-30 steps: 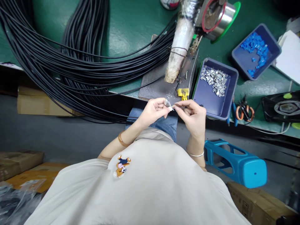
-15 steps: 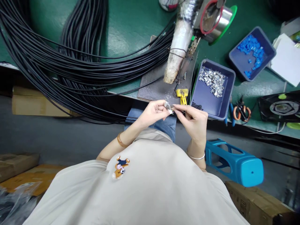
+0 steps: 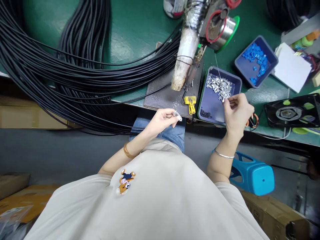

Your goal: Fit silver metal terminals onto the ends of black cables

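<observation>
My left hand is in front of the bench edge, thumb and fingers pinched together. A small whitish-grey piece shows at its fingertips; whether it is a held part or a fingertip cover I cannot tell. Out to the right, my right hand reaches over a blue-grey bin. Its thumb and forefinger are pressed together at the near edge of a heap of small silver metal connectors. What lies between those fingertips is hidden. Small black parts fill the bin's near left corner.
A yellow clip-like tool lies on the dark board, below a soldering fixture with a wire spool and a foil-wrapped duct. Black cable bundles cover the left. Blue parts sit in another bin; a blue stool stands below.
My right hand has moved away from my left hand, rightwards to the metal connectors in the bin. My left hand stays nearly in place. The whole view has shifted slightly.
</observation>
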Available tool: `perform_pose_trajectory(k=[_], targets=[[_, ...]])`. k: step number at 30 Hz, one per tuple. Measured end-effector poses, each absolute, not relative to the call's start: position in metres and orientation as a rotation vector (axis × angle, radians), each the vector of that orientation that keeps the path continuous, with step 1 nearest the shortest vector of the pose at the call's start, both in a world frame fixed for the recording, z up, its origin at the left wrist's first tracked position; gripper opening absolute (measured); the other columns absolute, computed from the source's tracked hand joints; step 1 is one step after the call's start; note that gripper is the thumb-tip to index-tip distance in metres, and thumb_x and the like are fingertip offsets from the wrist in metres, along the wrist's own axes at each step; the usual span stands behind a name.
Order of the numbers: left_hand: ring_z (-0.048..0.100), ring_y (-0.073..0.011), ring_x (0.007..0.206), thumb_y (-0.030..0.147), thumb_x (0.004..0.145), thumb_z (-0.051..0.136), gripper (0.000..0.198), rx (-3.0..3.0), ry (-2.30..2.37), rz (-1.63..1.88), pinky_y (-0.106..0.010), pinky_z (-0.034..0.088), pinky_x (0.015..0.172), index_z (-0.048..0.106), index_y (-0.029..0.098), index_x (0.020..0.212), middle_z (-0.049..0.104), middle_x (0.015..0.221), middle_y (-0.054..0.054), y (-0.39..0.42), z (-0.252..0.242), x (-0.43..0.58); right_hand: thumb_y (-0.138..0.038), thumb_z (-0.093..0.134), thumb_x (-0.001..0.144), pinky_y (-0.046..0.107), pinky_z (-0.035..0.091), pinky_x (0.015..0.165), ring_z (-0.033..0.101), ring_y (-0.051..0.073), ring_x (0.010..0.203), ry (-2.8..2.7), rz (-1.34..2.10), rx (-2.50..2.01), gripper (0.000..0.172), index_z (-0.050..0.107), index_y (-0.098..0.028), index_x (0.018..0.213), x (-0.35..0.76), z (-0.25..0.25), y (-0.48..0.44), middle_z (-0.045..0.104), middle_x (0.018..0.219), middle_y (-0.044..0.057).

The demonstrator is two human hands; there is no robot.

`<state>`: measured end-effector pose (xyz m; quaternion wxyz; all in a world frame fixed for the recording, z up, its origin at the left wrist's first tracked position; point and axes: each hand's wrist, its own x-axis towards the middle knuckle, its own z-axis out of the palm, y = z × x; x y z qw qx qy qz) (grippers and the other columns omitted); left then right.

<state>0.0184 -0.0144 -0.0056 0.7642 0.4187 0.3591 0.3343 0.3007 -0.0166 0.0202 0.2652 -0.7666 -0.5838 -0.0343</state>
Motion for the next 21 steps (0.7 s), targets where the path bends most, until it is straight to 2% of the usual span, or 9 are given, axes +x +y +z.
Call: perform_pose_trajectory(k=[2, 6, 12, 17, 21], targets=[[0.032, -0.0010, 0.042, 0.030, 0.075, 0.074, 0.022, 0.890, 0.784, 0.747, -0.018, 0.017, 0.042, 0.062, 0.012, 0.069, 0.054, 0.051, 0.004, -0.014, -0.007, 0.019, -0.021, 0.062, 0.081, 0.035, 0.050, 0.074, 0.063, 0.018, 0.068, -1.677, -0.058, -2.071, 0.003, 0.061, -0.023, 0.079, 0.310, 0.013, -0.005, 0.071, 0.081, 0.002], [0.031, -0.0010, 0.041, 0.028, 0.076, 0.072, 0.020, 0.878, 0.783, 0.759, -0.018, 0.016, 0.042, 0.061, 0.013, 0.070, 0.054, 0.050, 0.004, -0.014, -0.009, 0.020, -0.009, 0.057, 0.075, 0.033, 0.047, 0.077, 0.061, 0.018, 0.080, -1.800, 0.067, -2.042, 0.013, 0.058, -0.022, 0.075, 0.313, 0.006, 0.007, 0.070, 0.092, 0.004], [0.034, -0.0019, 0.042, 0.027, 0.075, 0.073, 0.019, 0.877, 0.776, 0.754, -0.018, 0.018, 0.043, 0.060, 0.013, 0.073, 0.051, 0.048, 0.005, -0.013, -0.006, 0.018, -0.004, 0.063, 0.074, 0.032, 0.037, 0.075, 0.049, 0.015, 0.070, -1.783, 0.156, -2.069, 0.022, 0.055, -0.022, 0.065, 0.313, 0.014, 0.009, 0.060, 0.076, 0.002], [0.035, -0.0022, 0.045, 0.028, 0.081, 0.068, 0.018, 0.934, 0.741, 0.779, -0.019, 0.019, 0.045, 0.062, 0.013, 0.074, 0.048, 0.051, 0.005, -0.012, -0.006, 0.016, -0.009, 0.071, 0.071, 0.030, 0.039, 0.069, 0.052, 0.012, 0.062, -1.642, 0.264, -2.082, 0.022, 0.056, -0.022, 0.063, 0.320, 0.011, 0.009, 0.059, 0.067, 0.000], [0.034, -0.0021, 0.044, 0.026, 0.079, 0.069, 0.018, 0.926, 0.743, 0.787, -0.019, 0.019, 0.044, 0.061, 0.013, 0.071, 0.050, 0.050, 0.005, -0.012, -0.006, 0.017, -0.012, 0.073, 0.070, 0.029, 0.040, 0.064, 0.052, 0.012, 0.058, -1.557, 0.296, -2.081, 0.019, 0.059, -0.022, 0.062, 0.319, 0.006, 0.004, 0.061, 0.062, -0.001]])
